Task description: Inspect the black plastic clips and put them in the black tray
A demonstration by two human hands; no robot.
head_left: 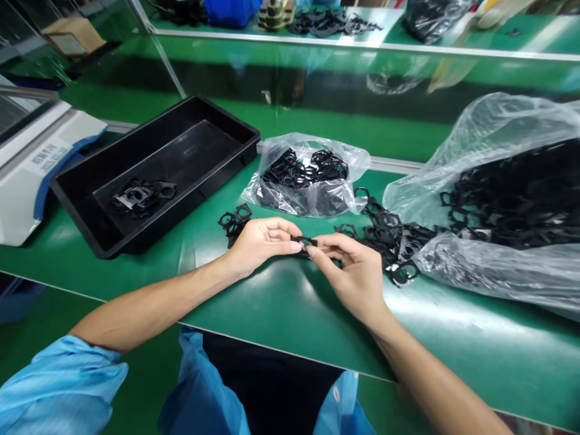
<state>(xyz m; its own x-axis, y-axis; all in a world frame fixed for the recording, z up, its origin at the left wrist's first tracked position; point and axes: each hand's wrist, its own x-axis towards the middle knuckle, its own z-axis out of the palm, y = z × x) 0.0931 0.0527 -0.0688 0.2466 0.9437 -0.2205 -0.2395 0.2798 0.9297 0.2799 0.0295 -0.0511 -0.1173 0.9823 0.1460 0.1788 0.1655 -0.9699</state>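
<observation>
Between my two hands is a small flat black ring-shaped part, held just above the green table. The fingertips of my left hand pinch its left side. My right hand pinches its right edge with thumb and fingers. Fingers cover much of the part, so its full outline is hidden. A small group of similar black parts lies just behind my left hand. Beyond my right hand a loose heap of black parts spreads toward a large clear plastic bag full of them.
A black tray at the left holds a few black parts. A smaller clear bag of parts sits behind my hands. White equipment with a label stands far left. A shelf behind carries a blue bin and more parts.
</observation>
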